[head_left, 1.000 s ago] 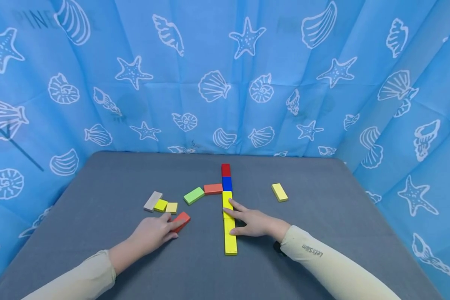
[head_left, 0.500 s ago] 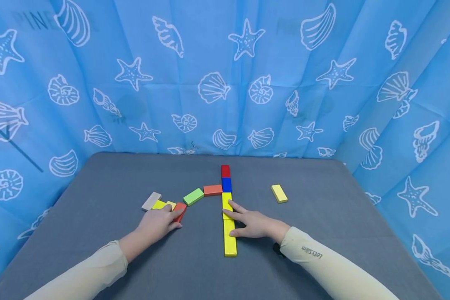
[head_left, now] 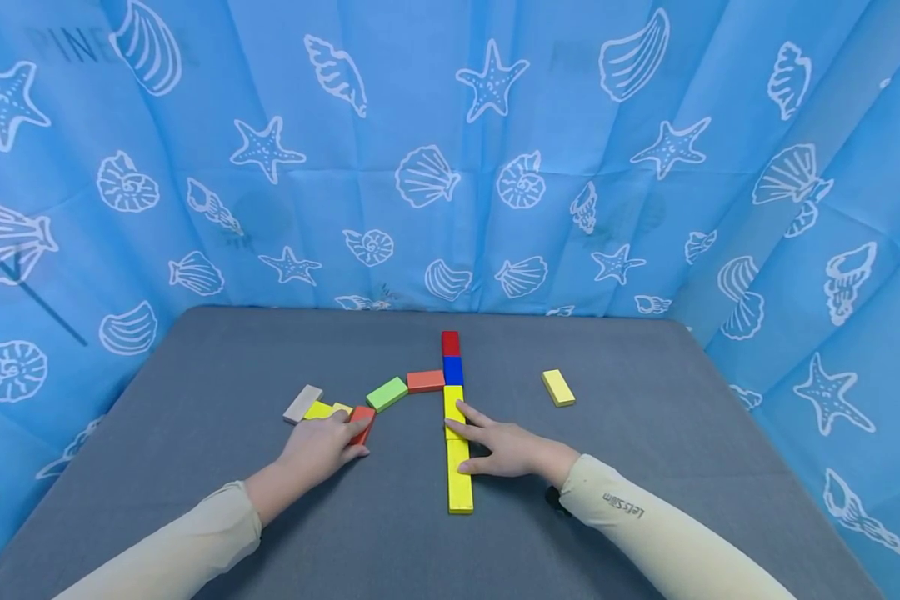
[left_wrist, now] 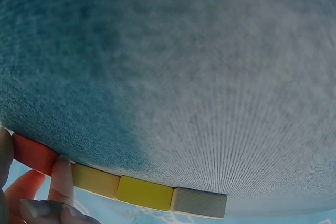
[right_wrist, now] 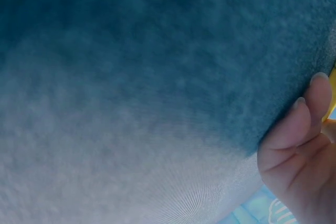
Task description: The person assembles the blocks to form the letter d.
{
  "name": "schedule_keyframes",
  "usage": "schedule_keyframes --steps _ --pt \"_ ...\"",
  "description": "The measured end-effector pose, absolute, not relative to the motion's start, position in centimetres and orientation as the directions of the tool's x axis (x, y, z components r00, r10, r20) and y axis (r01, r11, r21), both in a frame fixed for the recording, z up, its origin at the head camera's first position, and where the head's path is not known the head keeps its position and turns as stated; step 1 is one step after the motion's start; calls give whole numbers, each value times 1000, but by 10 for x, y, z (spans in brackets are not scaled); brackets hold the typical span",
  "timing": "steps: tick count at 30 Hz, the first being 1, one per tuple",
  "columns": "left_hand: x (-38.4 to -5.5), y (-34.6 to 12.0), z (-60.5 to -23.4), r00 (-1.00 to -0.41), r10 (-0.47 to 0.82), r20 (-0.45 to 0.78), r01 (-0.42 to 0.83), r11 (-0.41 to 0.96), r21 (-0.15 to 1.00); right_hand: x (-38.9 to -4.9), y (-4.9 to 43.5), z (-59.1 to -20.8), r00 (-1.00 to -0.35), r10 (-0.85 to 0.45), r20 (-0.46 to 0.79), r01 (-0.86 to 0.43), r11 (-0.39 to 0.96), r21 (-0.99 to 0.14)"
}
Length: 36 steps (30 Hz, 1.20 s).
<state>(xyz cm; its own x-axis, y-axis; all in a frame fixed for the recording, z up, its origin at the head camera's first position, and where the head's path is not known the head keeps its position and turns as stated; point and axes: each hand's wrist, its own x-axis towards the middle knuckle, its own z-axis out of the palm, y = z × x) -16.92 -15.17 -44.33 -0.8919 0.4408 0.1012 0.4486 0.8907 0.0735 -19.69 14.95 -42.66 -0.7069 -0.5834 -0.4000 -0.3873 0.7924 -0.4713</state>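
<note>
My left hand pinches an orange-red block between thumb and fingers, low on the cloth. Just left of it, partly covered by the hand, lie a pale yellow block, a bright yellow block and a greyish block. My right hand has its fingers spread, with fingertips resting on two yellow blocks, an upper one and a lower one. Beyond them, in the same straight line, come a blue block and a red block.
A second orange-red block joins the line's left side at the blue block. A green block angles off its end. Apart on the right lies a pale yellow block. Blue curtain hangs behind the grey table.
My left hand has moved the orange-red block away from me and turned it steeper, up beside the pale yellow block. The right hand has stayed on the yellow blocks.
</note>
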Motion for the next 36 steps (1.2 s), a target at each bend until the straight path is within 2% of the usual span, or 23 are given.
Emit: schedule_keyframes --steps 9,15,19,24,27,30,36 --pt "-172 -155 -440 -895 437 86 443 895 60 -195 151 -427 -703 -601 -381 -408 779 -476" --pt "-188 -195 -431 -847 503 174 526 841 125 -194 151 -428 -703 -603 -376 -411 777 -477" --pt "-203 -230 -430 -835 543 85 549 820 163 -194 152 -428 -709 -592 -383 -398 784 -476" --pt "-216 -259 -433 -845 525 -106 491 838 239 -195 153 -431 -710 -591 -383 -400 786 -471" --pt "-219 -262 -434 -845 507 -169 454 848 272 -196 153 -432 -710 -591 -383 -399 786 -472" --pt "-222 -261 -434 -845 503 -183 443 849 288 -196 153 -432 -709 -594 -381 -401 783 -475" --pt "-219 -264 -437 -871 473 -131 422 858 293 -196 151 -431 -711 -596 -374 -409 783 -469"
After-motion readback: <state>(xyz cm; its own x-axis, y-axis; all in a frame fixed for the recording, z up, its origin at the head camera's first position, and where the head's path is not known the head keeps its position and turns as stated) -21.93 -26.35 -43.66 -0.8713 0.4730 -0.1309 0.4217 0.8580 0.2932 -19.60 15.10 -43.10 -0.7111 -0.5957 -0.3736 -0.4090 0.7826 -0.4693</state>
